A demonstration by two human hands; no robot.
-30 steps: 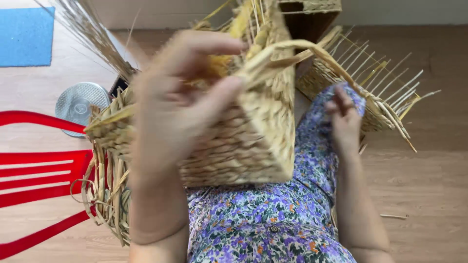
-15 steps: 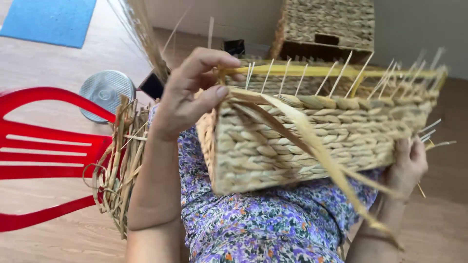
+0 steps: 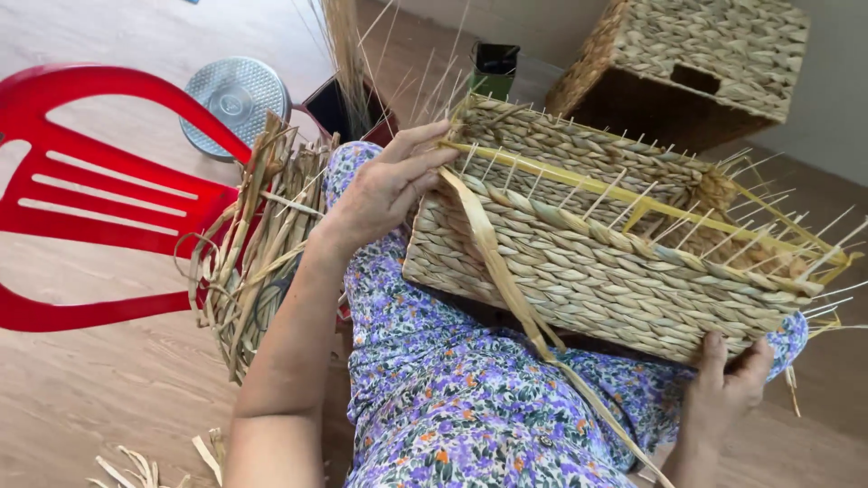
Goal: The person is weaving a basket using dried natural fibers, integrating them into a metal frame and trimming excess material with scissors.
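A half-woven rectangular straw basket (image 3: 615, 262) lies on my lap over a flowered purple dress (image 3: 434, 398). Thin stakes stick up all along its rim, and a yellow frame runs inside the top. My left hand (image 3: 380, 190) grips the basket's left corner, fingers on the rim where a long flat straw strand (image 3: 515, 289) starts and trails down across the front. My right hand (image 3: 723, 384) holds the basket's lower right corner from underneath.
A bundle of loose straw (image 3: 258, 244) leans by my left knee against a red plastic chair (image 3: 99, 181). Behind are a round metal disc (image 3: 235, 90), a dark container of tall stalks (image 3: 339, 104) and a finished woven box (image 3: 696, 63). The floor is wood.
The basket has turned and settled lower on my lap, its long side facing me. My left hand slid to the left corner; my right hand moved under the right corner.
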